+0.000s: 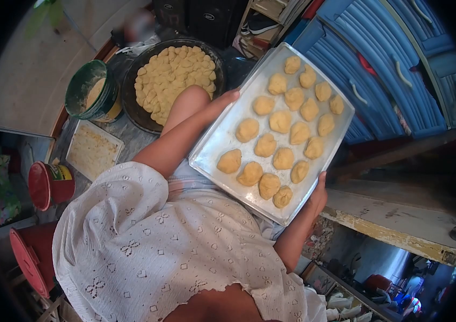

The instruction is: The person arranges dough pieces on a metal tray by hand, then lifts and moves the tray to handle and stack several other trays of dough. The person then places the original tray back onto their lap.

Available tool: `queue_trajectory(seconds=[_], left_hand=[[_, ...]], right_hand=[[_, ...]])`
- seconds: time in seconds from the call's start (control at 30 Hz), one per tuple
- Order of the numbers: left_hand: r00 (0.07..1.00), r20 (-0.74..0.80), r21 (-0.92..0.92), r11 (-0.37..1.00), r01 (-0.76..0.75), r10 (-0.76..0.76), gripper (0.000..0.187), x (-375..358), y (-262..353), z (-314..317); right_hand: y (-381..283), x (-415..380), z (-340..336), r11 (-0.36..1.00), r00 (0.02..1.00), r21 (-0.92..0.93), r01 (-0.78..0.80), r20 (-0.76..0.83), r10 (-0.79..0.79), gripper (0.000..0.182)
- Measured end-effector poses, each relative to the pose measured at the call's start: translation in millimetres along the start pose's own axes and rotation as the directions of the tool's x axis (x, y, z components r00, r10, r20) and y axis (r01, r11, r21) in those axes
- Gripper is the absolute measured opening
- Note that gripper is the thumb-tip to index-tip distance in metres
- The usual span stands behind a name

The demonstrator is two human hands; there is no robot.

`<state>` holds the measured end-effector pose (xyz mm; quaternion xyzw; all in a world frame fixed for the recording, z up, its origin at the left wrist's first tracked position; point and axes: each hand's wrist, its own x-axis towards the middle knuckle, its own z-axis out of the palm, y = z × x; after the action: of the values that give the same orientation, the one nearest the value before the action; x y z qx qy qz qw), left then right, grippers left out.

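A rectangular metal baking tray (212,145) is held up over my lap, tilted in view. Rough yellowish dough balls (280,122) sit on it in uneven rows. My left hand (225,102) grips the tray's left edge, its fingers partly hidden beneath. On the opposite side, my right hand (317,197) is closed around the lower right edge, fingers mostly under the tray. Beyond my left arm and knee stands a large round dark pan (128,102), filled with many small dough pieces (177,75).
A green bucket (77,80) with pale powdery contents stands beside the pan. Nearer lies a white board (92,149) with dough residue. Red containers (51,185) are at the left. Blue drawers (367,64) rise past the tray, and a worn wooden ledge (394,217) lies to the right.
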<state>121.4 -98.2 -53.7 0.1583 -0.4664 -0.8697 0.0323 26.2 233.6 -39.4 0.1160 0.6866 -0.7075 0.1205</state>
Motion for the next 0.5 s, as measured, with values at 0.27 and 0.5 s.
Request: queue_trajectory(seconds=[0.27, 0.5], left_hand=[[0.987, -0.078, -0.081, 0.988, 0.131, -0.137, 0.055, -22, 24, 28], [0.983, -0.130, -0.076, 0.990, 0.121, -0.130, 0.055, -21, 25, 32]], right_hand=[[-14, -13, 1, 0.983, 0.996, -0.176, -0.048, -0.078, 0.035, 0.060], [-16, -7, -4, 0.933, 0.995, -0.361, -0.010, -0.093, -0.025, 0.061]])
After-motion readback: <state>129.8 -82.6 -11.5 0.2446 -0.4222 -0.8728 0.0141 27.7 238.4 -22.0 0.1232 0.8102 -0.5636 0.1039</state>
